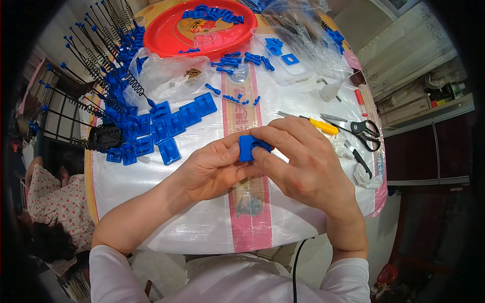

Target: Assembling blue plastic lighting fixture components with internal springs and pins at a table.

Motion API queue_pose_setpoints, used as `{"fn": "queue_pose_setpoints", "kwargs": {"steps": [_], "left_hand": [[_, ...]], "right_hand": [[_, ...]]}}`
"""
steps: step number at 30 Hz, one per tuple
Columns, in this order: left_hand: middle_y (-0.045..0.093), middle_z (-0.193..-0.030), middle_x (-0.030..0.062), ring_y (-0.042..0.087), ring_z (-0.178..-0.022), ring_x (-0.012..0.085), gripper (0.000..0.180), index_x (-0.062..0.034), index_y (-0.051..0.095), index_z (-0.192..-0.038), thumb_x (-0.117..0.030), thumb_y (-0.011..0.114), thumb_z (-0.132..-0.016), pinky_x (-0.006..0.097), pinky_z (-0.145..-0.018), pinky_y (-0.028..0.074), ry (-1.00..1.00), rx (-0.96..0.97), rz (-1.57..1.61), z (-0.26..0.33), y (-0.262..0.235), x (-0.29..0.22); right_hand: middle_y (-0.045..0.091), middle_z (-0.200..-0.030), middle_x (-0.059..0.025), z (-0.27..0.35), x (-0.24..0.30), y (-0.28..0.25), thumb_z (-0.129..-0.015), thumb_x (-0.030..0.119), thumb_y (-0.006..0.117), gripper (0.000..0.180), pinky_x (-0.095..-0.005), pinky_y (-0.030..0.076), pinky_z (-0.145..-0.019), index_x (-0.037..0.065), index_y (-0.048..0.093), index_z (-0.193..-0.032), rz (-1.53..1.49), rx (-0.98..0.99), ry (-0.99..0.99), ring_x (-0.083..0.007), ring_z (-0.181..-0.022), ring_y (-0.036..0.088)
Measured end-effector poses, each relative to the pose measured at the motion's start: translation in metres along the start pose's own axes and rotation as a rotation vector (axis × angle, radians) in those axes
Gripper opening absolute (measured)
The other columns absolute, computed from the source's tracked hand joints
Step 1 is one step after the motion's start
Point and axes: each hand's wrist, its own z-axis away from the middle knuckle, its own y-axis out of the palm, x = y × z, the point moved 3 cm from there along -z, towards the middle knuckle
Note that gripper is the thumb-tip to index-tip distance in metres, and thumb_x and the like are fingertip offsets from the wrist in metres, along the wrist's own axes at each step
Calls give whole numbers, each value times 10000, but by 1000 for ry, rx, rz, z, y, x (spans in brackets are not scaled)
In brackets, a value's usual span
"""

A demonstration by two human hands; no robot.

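Observation:
Between my two hands, over the middle of the table, is a small blue plastic block (246, 148) with a hollow on its right side. My left hand (212, 169) grips its left edge, thumb on top. My right hand (298, 159) pinches it from the right, thumb and index finger at the hollow; whether a smaller part sits there is hidden. Left of my hands lie several similar blue plastic pieces (190, 114) in rows. Beyond them are small blue bone-shaped parts (212, 89) and tiny blue bits (237, 98).
A red tray (151, 43) holding blue parts stands at the back. Black springs on rods (135, 86) rise at the left. Brass screws (192, 73) lie on a plastic bag. On the right are a yellow-handled screwdriver (323, 126), black scissors (365, 132) and a black-handled knife (358, 159). Another person (60, 207) is at the lower left.

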Motion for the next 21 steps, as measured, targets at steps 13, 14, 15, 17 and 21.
{"fn": "queue_pose_setpoints", "kwargs": {"steps": [13, 14, 15, 17, 21], "left_hand": [[505, -1375, 149, 503, -1307, 245, 598, 36, 341, -1458, -204, 611, -982, 438, -1156, 396, 1, 1, 10, 0, -2, 0], [505, -1375, 149, 503, -1308, 245, 601, 37, 342, -1458, -206, 614, -980, 437, -1156, 396, -1, -5, 7, 0, -2, 0], [506, -1375, 149, 502, -1309, 244, 602, 37, 344, -1457, -207, 616, -979, 436, -1157, 396, -3, -3, 7, 0, -1, 0], [506, -1374, 148, 501, -1310, 244, 604, 37, 348, -1456, -210, 621, -977, 433, -1158, 395, -9, 1, 5, 0, 0, 0], [509, -1372, 148, 504, -1307, 244, 603, 38, 352, -1453, -210, 623, -975, 432, -1159, 394, -9, -7, 0, 0, -1, 0]], "right_hand": [[617, -1022, -130, 0, 0, 1, -687, 107, 668, 218, -401, 523, -833, -26, 631, -857, -1, 12, -3, -283, -951, 603], [617, -1023, -130, 0, 0, 1, -687, 108, 667, 219, -401, 523, -834, -25, 631, -856, -1, 14, -2, -284, -951, 602], [616, -1025, -130, 0, 0, 1, -685, 109, 665, 219, -401, 523, -835, -24, 632, -856, -2, 16, 0, -284, -951, 601], [615, -1026, -130, 0, 0, 0, -681, 113, 663, 222, -402, 522, -838, -23, 632, -855, -3, 16, 4, -285, -955, 600], [609, -1019, -128, 0, -1, 1, -673, 118, 658, 230, -405, 522, -849, -24, 632, -851, -9, 19, 7, -287, -968, 599]]}}
